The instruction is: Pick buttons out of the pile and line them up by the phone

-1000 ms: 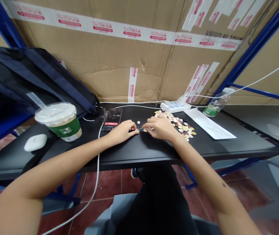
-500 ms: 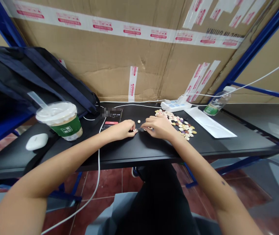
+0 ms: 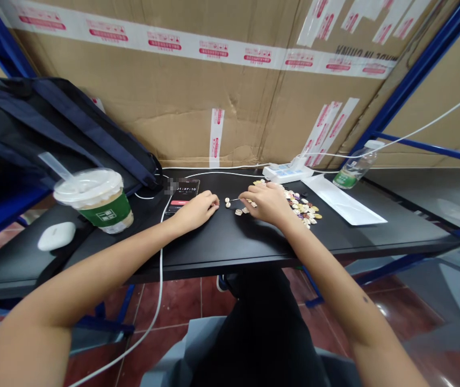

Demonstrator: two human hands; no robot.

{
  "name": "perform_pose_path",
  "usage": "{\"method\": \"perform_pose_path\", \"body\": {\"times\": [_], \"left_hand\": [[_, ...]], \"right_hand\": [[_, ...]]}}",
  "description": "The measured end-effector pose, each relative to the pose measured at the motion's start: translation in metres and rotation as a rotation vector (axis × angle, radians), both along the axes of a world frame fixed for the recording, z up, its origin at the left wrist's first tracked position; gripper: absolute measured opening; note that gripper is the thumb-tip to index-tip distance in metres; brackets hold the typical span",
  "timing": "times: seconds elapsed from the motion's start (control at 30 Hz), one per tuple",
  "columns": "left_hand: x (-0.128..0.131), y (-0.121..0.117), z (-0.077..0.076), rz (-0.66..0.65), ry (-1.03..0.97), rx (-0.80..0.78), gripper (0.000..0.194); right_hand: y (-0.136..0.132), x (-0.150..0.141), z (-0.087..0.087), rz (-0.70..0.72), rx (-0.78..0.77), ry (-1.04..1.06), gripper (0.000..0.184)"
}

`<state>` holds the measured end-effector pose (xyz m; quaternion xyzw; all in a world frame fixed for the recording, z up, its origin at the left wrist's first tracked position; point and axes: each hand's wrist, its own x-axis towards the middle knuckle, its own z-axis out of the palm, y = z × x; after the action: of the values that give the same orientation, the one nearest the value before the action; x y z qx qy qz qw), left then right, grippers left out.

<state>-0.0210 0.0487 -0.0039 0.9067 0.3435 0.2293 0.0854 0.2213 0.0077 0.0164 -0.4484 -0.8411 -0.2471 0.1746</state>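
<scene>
Matt tabletop [image 3: 214, 247], smooth-looking pieces [image 3: 303, 208], creased cardboard [image 3: 173, 97], glossy plastic bottle [image 3: 354, 170], cloth backpack [image 3: 69, 121]

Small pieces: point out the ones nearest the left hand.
The pair just right of the left hand, one behind the other; other pieces lie nearer the right hand.
</scene>
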Motion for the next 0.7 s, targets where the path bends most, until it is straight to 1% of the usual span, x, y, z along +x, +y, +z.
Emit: {"method": "perform_pose_path", "body": {"times": [0.07,0.17,0.27,0.37,0.47,0.7], "left_hand": [[0.000,-0.001,0.001,0.014,0.012,0.017,0.018],[0.000,-0.006,0.003,0.016,0.006,0.038,0.021],[0.002,-0.011,0.005,-0.008,-0.007,0.047,0.018],[0.003,-0.016,0.006,-0.032,-0.005,0.035,0.014],[0.004,-0.019,0.008,-0.037,-0.001,0.024,0.013],[0.004,-0.020,0.009,-0.016,0.008,0.024,0.011]], "right_hand": [[-0.002,0.006,0.003,0.012,-0.021,0.033,0.025],[-0.006,0.017,0.008,0.072,-0.091,0.058,0.021],[-0.007,0.023,0.010,0.109,-0.139,0.067,0.019],[-0.008,0.023,0.010,0.110,-0.169,0.046,0.019],[-0.008,0.021,0.009,0.103,-0.182,0.035,0.019],[-0.006,0.026,0.008,0.107,-0.161,0.051,0.019]]}}
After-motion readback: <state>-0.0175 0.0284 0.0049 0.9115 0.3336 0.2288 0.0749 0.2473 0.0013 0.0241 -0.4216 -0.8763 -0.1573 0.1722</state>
